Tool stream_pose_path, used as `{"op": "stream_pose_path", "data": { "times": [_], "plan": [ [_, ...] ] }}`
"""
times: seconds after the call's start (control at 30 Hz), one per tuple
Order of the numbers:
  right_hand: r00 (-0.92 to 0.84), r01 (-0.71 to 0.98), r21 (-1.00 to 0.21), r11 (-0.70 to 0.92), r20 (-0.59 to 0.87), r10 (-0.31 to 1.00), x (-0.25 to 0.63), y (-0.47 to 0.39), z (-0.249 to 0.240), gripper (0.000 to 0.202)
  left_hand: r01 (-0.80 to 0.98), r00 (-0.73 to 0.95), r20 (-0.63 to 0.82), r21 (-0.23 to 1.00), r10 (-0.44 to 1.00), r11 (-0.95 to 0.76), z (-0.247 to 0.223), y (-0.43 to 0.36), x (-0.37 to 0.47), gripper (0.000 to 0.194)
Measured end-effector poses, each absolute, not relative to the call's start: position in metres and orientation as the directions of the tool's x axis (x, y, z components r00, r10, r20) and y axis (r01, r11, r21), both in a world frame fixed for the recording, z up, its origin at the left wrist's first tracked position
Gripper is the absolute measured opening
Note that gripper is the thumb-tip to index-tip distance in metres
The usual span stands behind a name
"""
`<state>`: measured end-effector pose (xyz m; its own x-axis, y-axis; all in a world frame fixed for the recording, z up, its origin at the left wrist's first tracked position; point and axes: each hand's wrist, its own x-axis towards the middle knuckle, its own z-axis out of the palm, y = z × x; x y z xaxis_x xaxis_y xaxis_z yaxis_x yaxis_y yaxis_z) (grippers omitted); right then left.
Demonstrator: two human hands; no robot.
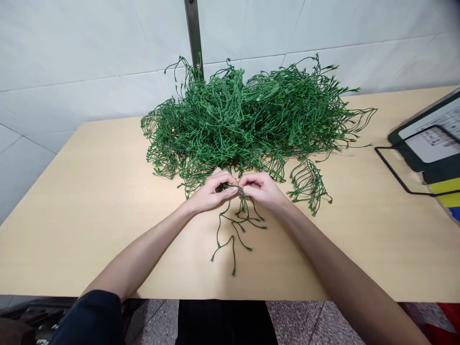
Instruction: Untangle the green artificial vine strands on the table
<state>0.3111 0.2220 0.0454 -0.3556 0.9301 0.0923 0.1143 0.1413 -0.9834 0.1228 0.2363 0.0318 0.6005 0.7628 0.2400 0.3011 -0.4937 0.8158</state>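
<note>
Both hands meet at the middle of the table, pinching a small branched piece of green artificial plant stem [233,221]. My left hand [217,190] is closed on it with thumb and fingertips. Fingertips of my right hand [261,189] press on the same spot, almost touching the left ones. Thin forked strands hang from the fingers toward me and lie on the wood. Just beyond the hands rises a big tangled heap of green plastic stems [244,115] with small budded tips. A separate small spray of stems [308,184] lies to the right of my right hand.
The light wooden table [89,230] backs against a tiled wall [89,48]. A dark metal post [194,33] stands behind the heap. At the right edge lie a dark case with a white label [436,132] and a black wire frame [391,175].
</note>
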Motion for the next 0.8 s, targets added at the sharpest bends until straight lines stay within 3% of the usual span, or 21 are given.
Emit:
{"op": "stream_pose_path", "data": {
  "times": [0.8],
  "plan": [
    [-0.335,0.079,-0.948,0.307,0.265,0.904,0.307,0.224,0.033,0.009,0.259,0.534,0.244,0.864,0.809,-0.431,0.032,0.236,0.124,0.029]
  ]
}}
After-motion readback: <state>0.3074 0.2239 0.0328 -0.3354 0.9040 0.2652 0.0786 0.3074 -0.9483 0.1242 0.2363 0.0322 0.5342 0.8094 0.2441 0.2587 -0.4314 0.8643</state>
